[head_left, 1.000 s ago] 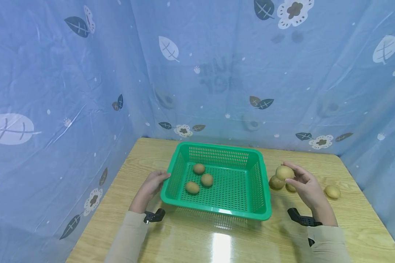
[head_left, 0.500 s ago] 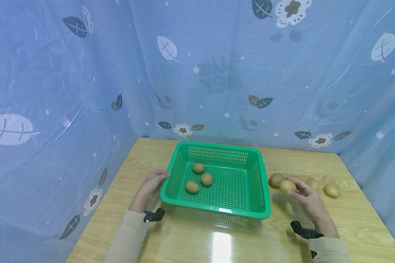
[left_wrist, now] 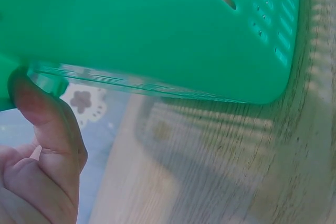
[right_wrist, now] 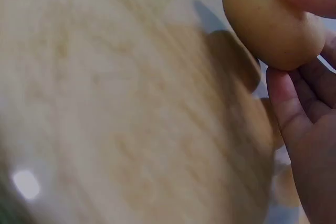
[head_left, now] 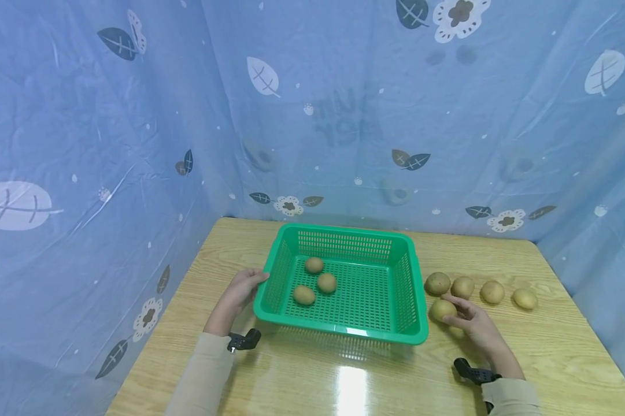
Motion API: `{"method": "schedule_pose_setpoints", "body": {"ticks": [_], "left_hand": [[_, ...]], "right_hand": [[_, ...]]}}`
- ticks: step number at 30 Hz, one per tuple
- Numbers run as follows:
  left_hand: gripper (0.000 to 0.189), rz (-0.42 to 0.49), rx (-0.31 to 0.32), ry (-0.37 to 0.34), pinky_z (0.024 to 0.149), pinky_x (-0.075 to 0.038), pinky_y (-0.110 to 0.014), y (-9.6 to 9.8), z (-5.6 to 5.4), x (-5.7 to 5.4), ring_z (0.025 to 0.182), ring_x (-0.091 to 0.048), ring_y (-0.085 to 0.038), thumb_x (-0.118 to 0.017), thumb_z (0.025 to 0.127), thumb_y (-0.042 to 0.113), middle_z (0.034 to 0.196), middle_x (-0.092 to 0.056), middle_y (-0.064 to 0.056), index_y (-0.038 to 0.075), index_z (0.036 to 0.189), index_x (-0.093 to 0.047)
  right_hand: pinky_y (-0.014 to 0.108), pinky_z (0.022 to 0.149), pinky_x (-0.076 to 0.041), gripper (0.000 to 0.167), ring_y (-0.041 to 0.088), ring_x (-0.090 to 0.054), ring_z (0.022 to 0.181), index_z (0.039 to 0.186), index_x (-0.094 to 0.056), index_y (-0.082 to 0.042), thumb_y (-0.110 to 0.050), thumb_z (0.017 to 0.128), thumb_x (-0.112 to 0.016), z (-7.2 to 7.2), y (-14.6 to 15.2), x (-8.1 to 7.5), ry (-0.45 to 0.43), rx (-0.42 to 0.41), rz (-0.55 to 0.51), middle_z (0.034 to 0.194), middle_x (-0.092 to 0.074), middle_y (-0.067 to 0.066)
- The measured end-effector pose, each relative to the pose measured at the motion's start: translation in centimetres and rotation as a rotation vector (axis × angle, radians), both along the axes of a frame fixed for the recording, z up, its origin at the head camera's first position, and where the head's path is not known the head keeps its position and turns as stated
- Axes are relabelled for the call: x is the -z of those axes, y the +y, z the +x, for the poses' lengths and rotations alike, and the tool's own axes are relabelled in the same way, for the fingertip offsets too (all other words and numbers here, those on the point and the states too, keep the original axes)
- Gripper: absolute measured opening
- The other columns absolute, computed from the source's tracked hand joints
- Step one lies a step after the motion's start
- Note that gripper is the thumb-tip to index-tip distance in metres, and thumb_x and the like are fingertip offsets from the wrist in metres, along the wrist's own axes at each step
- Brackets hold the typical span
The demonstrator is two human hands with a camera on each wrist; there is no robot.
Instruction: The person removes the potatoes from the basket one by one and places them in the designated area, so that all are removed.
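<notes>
My right hand (head_left: pixel 470 323) pinches a yellowish potato (head_left: pixel 443 311) between thumb and fingers, just right of the green plastic basket (head_left: pixel 340 331). The right wrist view shows this potato (right_wrist: pixel 273 22) close up, with the tabletop beneath it. On the basket's left side, my left hand (head_left: pixel 241 292) grips the rim; in the left wrist view, a digit is hooked at the basket's rim (left_wrist: pixel 16 80). Three brown potatoes lie inside the basket, toward its left: one at the back (head_left: pixel 314 265), one in the middle (head_left: pixel 326 283) and one in front (head_left: pixel 304 295).
Several more potatoes form a row right of the basket, from the darkest potato (head_left: pixel 437 283) to the yellow potato (head_left: pixel 525 299). The wooden table (head_left: pixel 291 375) meets a blue patterned curtain (head_left: pixel 343 138) behind and at both sides.
My right hand has brought the potato down and slightly left, from above the row to a spot in front of it, so the row shows fully. The left hand stays on the rim.
</notes>
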State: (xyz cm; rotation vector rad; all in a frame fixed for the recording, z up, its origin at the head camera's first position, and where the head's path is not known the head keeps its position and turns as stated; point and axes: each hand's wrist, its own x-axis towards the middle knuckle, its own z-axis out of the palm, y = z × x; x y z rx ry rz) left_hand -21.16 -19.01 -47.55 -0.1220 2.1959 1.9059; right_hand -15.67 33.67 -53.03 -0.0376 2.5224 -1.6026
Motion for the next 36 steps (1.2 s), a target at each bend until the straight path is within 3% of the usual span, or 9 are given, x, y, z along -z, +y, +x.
{"method": "schedule_pose_setpoints", "body": {"ticks": [3, 5, 14, 20, 25, 27, 32, 36], "left_hand": [[0.035, 0.001, 0.005, 0.002, 0.078, -0.054, -0.028, 0.0, 0.0, 0.0, 0.088, -0.068, -0.023, -0.050, 0.098, 0.020, 0.105, -0.065, -0.024, -0.010, 0.114, -0.056], [0.035, 0.003, 0.007, 0.004, 0.078, -0.054, -0.028, -0.1, 0.0, 0.0, 0.088, -0.067, -0.023, -0.049, 0.098, 0.019, 0.105, -0.065, -0.024, -0.011, 0.115, -0.055], [0.034, 0.009, -0.006, 0.012, 0.080, -0.055, -0.029, 0.0, 0.0, 0.0, 0.090, -0.068, -0.025, -0.050, 0.098, 0.019, 0.105, -0.065, -0.024, -0.011, 0.113, -0.057], [0.035, 0.010, 0.001, 0.007, 0.080, -0.055, -0.030, 0.1, 0.0, -0.1, 0.092, -0.068, -0.027, -0.050, 0.097, 0.019, 0.106, -0.065, -0.024, -0.010, 0.115, -0.057], [0.036, 0.009, 0.017, 0.015, 0.081, -0.055, -0.030, 0.1, 0.1, -0.1, 0.093, -0.068, -0.027, -0.049, 0.098, 0.019, 0.108, -0.064, -0.026, -0.011, 0.115, -0.056], [0.035, 0.013, 0.014, 0.010, 0.081, -0.055, -0.030, 0.1, 0.1, -0.1, 0.093, -0.067, -0.027, -0.050, 0.098, 0.019, 0.108, -0.064, -0.026, -0.011, 0.115, -0.057], [0.036, -0.003, 0.006, 0.005, 0.082, -0.054, -0.029, 0.1, 0.0, -0.1, 0.092, -0.067, -0.023, -0.050, 0.097, 0.020, 0.108, -0.065, -0.023, -0.010, 0.115, -0.057], [0.036, -0.013, -0.002, 0.005, 0.083, -0.054, -0.029, 0.0, 0.0, 0.0, 0.090, -0.067, -0.020, -0.050, 0.097, 0.021, 0.106, -0.065, -0.021, -0.009, 0.115, -0.057]], "right_hand": [[0.006, 0.083, -0.035, 0.064, -0.023, -0.038, 0.102, 0.143, -0.038, -0.003, -0.031, 0.091, -0.063, 0.0, -0.2, 0.0, -0.013, -0.012, 0.013, 0.146, -0.037, 0.016], [0.006, 0.083, -0.036, 0.064, -0.023, -0.038, 0.101, 0.143, -0.038, -0.003, -0.031, 0.091, -0.063, 0.0, -0.2, 0.1, -0.012, -0.018, 0.024, 0.147, -0.033, 0.023], [0.009, 0.083, -0.038, 0.063, -0.019, -0.041, 0.100, 0.142, -0.039, -0.003, -0.031, 0.092, -0.062, -0.3, 0.0, 0.3, 0.006, -0.039, 0.069, 0.146, -0.036, 0.022], [0.004, 0.085, -0.034, 0.066, -0.012, -0.040, 0.112, 0.145, -0.033, -0.002, -0.032, 0.093, -0.060, 0.1, 0.3, 0.1, -0.015, -0.047, 0.043, 0.149, -0.031, 0.025], [0.002, 0.084, -0.034, 0.064, -0.022, -0.037, 0.107, 0.145, -0.032, -0.002, -0.034, 0.095, -0.056, 0.6, 0.7, -0.2, 0.007, -0.023, 0.040, 0.147, -0.034, 0.025], [0.003, 0.084, -0.037, 0.062, -0.023, -0.039, 0.107, 0.145, -0.032, 0.000, -0.031, 0.097, -0.054, 0.9, 1.0, -0.5, 0.039, -0.017, 0.019, 0.146, -0.040, 0.018], [0.003, 0.085, -0.040, 0.053, -0.019, -0.043, 0.110, 0.144, -0.030, 0.005, -0.016, 0.099, -0.050, 1.2, 1.6, -1.7, 0.142, -0.023, -0.113, 0.132, -0.047, -0.020], [0.003, 0.087, -0.039, 0.049, -0.014, -0.045, 0.115, 0.144, -0.029, 0.006, -0.007, 0.099, -0.046, 0.9, 1.9, -2.8, 0.207, -0.062, -0.236, 0.129, -0.047, -0.023]]}}
